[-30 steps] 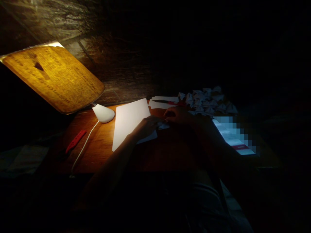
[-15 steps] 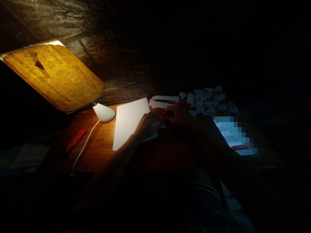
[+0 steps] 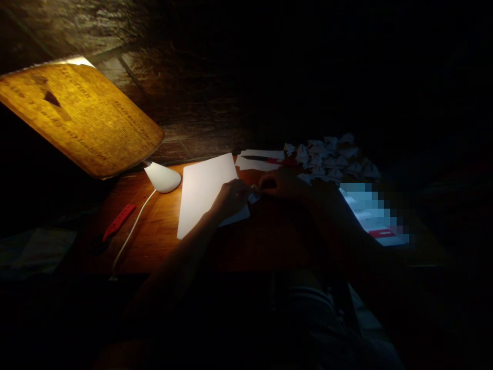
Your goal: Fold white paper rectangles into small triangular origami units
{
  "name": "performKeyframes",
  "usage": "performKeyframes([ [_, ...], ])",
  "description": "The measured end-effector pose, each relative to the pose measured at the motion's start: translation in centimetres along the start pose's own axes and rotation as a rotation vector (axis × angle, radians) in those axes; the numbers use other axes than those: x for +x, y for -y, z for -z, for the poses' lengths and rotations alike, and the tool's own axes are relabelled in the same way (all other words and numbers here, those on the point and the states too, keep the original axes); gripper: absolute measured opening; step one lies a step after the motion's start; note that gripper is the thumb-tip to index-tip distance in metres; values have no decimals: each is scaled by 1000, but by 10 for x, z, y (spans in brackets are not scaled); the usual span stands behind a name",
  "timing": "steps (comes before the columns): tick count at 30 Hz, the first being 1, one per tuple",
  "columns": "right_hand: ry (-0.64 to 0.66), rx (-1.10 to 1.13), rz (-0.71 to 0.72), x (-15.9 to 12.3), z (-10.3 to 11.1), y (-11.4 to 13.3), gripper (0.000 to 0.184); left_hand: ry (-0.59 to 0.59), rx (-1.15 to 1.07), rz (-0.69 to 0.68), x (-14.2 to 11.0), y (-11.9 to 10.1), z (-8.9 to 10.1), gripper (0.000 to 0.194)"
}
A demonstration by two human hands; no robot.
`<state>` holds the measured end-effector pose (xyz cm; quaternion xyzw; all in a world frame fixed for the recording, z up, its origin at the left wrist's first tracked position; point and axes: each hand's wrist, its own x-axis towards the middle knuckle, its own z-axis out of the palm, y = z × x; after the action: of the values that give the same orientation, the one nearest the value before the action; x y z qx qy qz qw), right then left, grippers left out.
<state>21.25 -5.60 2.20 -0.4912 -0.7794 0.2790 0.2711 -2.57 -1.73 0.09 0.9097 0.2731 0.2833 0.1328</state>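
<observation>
A small piece of folded white paper (image 3: 253, 196) is pinched between my two hands above the table. My left hand (image 3: 230, 197) grips it from the left, its wrist over a stack of white sheets (image 3: 206, 187). From the right, my right hand (image 3: 279, 184) closes thumb and forefinger on the paper's other side. Dim light hides the finer folds and some fingertips. Beyond my right hand lies a pile of small folded paper pieces (image 3: 327, 156), several of them pointed.
A lit lamp with a printed shade (image 3: 84, 118) and white base (image 3: 164, 178) stands left on the wooden table (image 3: 154, 231). A red power strip (image 3: 118, 222) and white cord lie nearby. Cut paper strips (image 3: 258, 163) sit behind, under a red-handled tool. A glowing screen (image 3: 365, 216) rests at right.
My left hand lifted its fingers over the paper, then closed in beside my right hand. The paper is now raised and smaller in outline between the fingertips. The view shifted slightly.
</observation>
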Motion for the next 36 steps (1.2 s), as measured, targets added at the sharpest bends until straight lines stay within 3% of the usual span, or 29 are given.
performKeyframes([
  [8,-20,47,7,1,-2,-6,22,-21,-57,-96,2,2,3,16],
  [14,-55,50,-31,4,-2,-8,15,74,-136,-93,-1,3,2,22],
  [25,-76,-88,-16,4,0,-12,16,126,-77,-142,0,-6,4,27],
  [36,-142,-194,-182,7,-10,-4,16,175,0,-165,1,-9,4,30],
])
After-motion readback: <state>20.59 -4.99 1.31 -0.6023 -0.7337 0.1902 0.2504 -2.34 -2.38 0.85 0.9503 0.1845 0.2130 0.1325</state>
